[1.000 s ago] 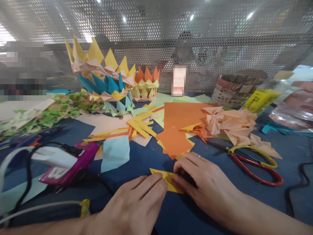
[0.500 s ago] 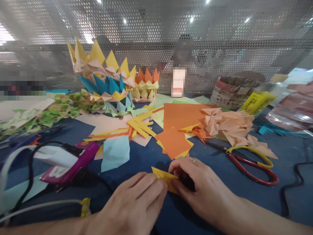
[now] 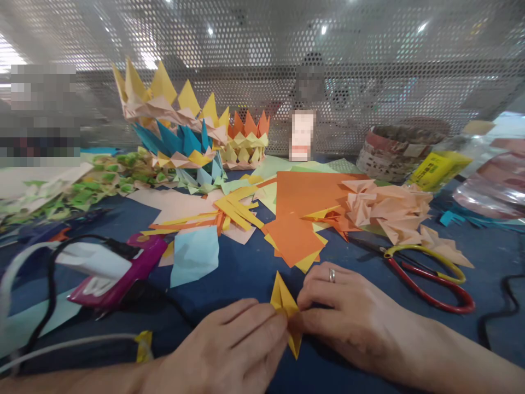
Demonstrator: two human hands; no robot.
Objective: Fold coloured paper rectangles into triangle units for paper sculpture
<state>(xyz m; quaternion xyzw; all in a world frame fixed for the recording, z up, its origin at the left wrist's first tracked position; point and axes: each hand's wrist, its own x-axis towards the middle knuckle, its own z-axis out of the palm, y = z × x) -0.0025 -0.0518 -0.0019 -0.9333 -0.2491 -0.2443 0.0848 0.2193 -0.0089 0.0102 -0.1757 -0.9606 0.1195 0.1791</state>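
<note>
Between my two hands is a small piece of folded yellow paper [image 3: 280,290], now a narrow diamond with pointed ends at top and bottom. My left hand [image 3: 246,339] grips its left side, fingers pressed together over the paper. From the right, my right hand [image 3: 348,312] pinches the other edge with thumb and curled fingers; a ring shows on one finger. Just beyond lies a stack of orange and yellow paper squares [image 3: 292,238]. To its left rests a light blue paper square [image 3: 194,256]. Scissors [image 3: 430,279] with red and yellow handles lie right of my right hand.
Folded paper crowns [image 3: 172,131] stand at the back left. A purple power strip [image 3: 118,273] with cables lies on the left. Peach folded pieces [image 3: 389,205], a round woven basket [image 3: 396,156] and a clear plastic container [image 3: 492,183] are at the right. Perforated metal mesh [image 3: 254,49] rises behind.
The yellow paper has turned from lying slantwise to pointing away from me, and its diamond shape shows. My right hand has shifted slightly right and rolled over, its fingers more curled.
</note>
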